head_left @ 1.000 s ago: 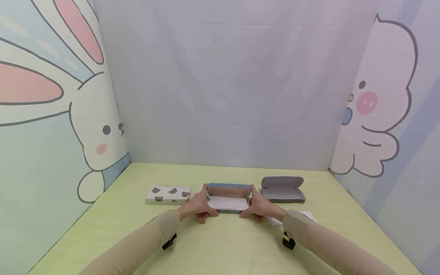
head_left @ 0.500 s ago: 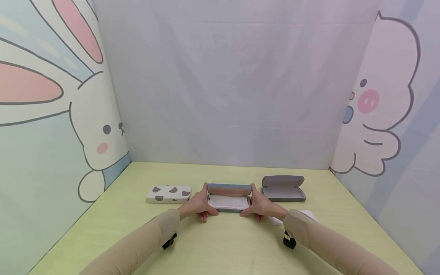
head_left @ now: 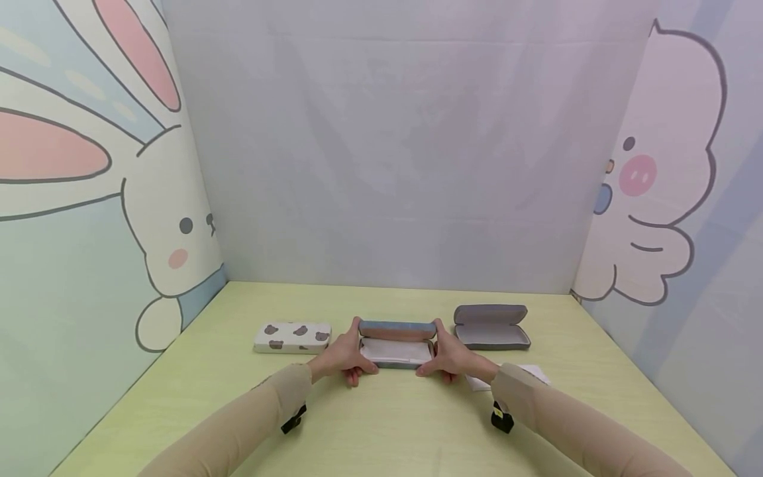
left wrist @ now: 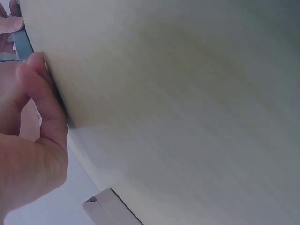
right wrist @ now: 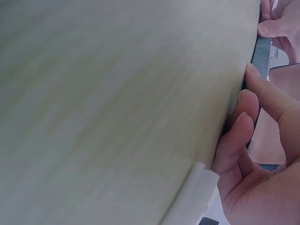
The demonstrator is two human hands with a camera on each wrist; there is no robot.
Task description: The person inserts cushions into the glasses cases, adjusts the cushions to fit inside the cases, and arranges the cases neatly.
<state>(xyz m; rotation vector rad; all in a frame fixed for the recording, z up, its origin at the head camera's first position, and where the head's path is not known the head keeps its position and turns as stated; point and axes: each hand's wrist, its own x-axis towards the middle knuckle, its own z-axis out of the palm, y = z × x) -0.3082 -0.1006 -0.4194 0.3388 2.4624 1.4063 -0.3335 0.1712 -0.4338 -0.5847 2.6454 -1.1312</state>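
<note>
In the head view a blue glasses case (head_left: 401, 365) lies mid-table, its lid (head_left: 398, 326) raised and leaning forward above the base. The lid's inside is pinkish; something flat and white lines the base. My left hand (head_left: 344, 353) grips the left end, thumb at the front edge and index finger up at the lid. At the right end, my right hand (head_left: 451, 353) holds the case the same way. The wrist views show the left hand (left wrist: 35, 136) and the right hand (right wrist: 262, 136) with fingers bent close to the tabletop along the case's ends.
A white glasses case with brown bear prints (head_left: 292, 338) lies closed to the left. At the right stands a grey glasses case (head_left: 491, 336) with its lid up. A white folded piece (head_left: 535, 372) lies partly behind my right forearm. Cartoon-printed walls enclose the yellow-green table (head_left: 381, 430).
The blue case's lid has tilted slightly forward and down, showing more of its blue outside. Both hands keep their places at its ends; the other things have not moved.
</note>
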